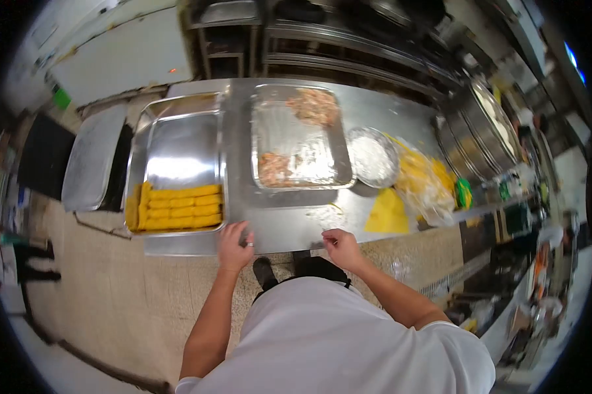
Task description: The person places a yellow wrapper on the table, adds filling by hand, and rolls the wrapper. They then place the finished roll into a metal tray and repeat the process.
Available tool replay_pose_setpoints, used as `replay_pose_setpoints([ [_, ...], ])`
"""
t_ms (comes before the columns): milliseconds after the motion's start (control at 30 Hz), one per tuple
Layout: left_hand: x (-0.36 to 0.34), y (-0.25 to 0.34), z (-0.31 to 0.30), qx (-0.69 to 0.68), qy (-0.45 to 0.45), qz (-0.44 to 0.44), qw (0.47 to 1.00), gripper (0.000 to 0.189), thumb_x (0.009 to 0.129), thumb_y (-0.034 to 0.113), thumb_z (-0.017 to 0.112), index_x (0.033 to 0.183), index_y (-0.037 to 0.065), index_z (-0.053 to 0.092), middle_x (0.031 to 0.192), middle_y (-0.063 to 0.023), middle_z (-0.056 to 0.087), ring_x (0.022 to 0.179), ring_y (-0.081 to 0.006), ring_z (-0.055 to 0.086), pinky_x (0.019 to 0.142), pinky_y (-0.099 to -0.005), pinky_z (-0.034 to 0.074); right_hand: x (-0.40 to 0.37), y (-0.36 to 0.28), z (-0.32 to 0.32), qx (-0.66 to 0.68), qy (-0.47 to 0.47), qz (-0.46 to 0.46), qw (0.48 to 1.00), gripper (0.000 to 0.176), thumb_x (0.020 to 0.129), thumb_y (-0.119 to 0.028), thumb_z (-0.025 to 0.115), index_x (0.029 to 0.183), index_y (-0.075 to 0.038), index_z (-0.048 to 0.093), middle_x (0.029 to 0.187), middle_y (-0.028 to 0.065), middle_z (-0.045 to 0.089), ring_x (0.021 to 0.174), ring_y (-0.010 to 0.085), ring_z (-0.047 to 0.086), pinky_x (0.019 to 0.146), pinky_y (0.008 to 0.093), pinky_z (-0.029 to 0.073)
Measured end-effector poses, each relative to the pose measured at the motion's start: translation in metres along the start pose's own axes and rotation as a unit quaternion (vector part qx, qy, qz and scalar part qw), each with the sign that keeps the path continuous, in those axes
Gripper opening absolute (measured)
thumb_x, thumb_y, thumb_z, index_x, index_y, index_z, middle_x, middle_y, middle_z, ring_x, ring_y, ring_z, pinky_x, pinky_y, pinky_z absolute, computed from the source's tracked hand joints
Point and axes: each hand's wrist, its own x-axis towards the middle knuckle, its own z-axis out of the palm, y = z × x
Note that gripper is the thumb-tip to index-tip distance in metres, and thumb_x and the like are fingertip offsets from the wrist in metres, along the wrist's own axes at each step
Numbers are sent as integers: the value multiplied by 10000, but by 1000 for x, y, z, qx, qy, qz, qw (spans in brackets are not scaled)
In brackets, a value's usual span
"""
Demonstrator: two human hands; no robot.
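At the table's front edge, my left hand (pixel 235 245) is loosely curved and open beside the near right corner of a steel tray (pixel 223 151). Yellow-wrapped rolls (pixel 184 209) lie packed in rows at that tray's near end. My right hand (pixel 343 249) is just over the same edge, its fingers bent with a small gap to the thumb; I see nothing in it. A yellow wrapper sheet (pixel 387 213) lies to its right. Beyond my hands, a second tray (pixel 302 186) holds two heaps of pinkish chopped filling (pixel 312 106).
A round metal bowl (pixel 373 157) of white stuff stands right of the filling tray. Next to it are a clear plastic bag (pixel 422 187) with yellow sheets and stacked round steamers (pixel 478 134). White scraps (pixel 327 214) lie on the steel table (pixel 276 230).
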Motion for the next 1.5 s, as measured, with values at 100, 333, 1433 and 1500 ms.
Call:
replay_pose_setpoints([
  [100, 11, 31, 7, -36, -10, -15, 999, 303, 906, 143, 783, 1197, 60, 757, 1106, -133, 739, 1061, -374, 674, 985, -477, 515, -8, 50, -42, -43, 87, 56, 994, 294, 898, -115, 730, 1157, 10, 791, 1064, 245, 783, 928, 388, 766, 856, 446, 614],
  [333, 18, 111, 101, -235, -51, -140, 961, 224, 959, 45, 786, 1182, 24, 776, 1022, -100, 752, 875, -188, 690, 793, -332, 562, 4, 166, -150, -181, 277, 152, 931, 347, 878, -176, 755, 1163, 21, 777, 1171, 289, 744, 1091, 442, 718, 976, 504, 574],
  [1433, 68, 180, 139, -383, -329, -404, 763, 226, 1063, 166, 737, 1219, 4, 759, 1015, -43, 772, 847, -126, 705, 756, -298, 571, -1, 59, -110, 408, 94, 217, 882, 259, 927, 24, 720, 1181, 29, 675, 985, 81, 737, 817, 147, 692, 725, 308, 561],
  [1500, 71, 208, 146, -362, -358, -345, 789, 197, 1062, 168, 744, 1164, 2, 778, 941, -21, 759, 798, -101, 668, 713, -288, 538, -23, 62, -116, 419, 150, 218, 869, 218, 940, -12, 737, 1148, 27, 686, 939, 68, 725, 783, 141, 677, 696, 299, 538],
])
